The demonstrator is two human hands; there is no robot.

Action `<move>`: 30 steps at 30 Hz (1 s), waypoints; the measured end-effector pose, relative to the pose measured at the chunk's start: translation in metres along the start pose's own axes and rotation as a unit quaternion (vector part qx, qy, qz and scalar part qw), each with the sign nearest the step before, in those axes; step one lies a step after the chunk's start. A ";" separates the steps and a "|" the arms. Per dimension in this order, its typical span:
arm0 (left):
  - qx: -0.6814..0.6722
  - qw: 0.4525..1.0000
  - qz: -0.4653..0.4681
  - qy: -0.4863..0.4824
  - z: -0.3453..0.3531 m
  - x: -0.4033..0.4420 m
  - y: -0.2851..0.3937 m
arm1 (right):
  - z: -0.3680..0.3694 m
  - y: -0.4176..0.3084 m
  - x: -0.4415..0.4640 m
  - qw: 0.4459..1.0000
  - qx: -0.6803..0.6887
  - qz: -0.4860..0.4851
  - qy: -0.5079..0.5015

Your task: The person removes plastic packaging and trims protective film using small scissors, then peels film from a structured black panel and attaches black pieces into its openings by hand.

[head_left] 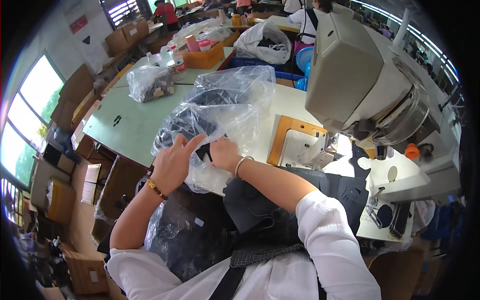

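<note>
A clear plastic bag (235,90) with dark pieces inside lies on the table in front of me. My left hand (175,160) rests against the bag's near side, its index finger and thumb spread apart. Just to the right, my right hand (224,153) is closed at the bag's opening, its fingers bent around a small dark piece (204,152). Dark flat pieces (260,200) lie under my right forearm. A second plastic bag (190,230) with dark contents is near my lap.
A large sewing machine (345,65) stands at the right, with an orange-framed plate (281,142) below its head. On the green table (120,120) sit a bag of small pieces (150,82) and an orange box (205,56). People (166,16) are farther back.
</note>
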State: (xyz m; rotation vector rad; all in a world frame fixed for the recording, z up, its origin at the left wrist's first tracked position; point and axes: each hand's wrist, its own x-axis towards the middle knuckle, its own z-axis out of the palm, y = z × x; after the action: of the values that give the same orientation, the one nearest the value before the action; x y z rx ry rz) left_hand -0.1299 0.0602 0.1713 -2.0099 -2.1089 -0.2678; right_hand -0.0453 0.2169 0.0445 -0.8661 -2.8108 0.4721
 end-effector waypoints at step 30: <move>-0.236 0.959 0.154 0.021 -0.007 0.034 0.107 | -0.126 0.045 -0.262 0.703 0.690 0.172 -0.036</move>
State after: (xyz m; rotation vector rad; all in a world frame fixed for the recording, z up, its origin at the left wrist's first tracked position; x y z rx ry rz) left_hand -0.0240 0.0962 0.1857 -2.5245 -1.7878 -0.8147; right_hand 0.2234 0.1340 0.1312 -0.8498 -1.4147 2.1951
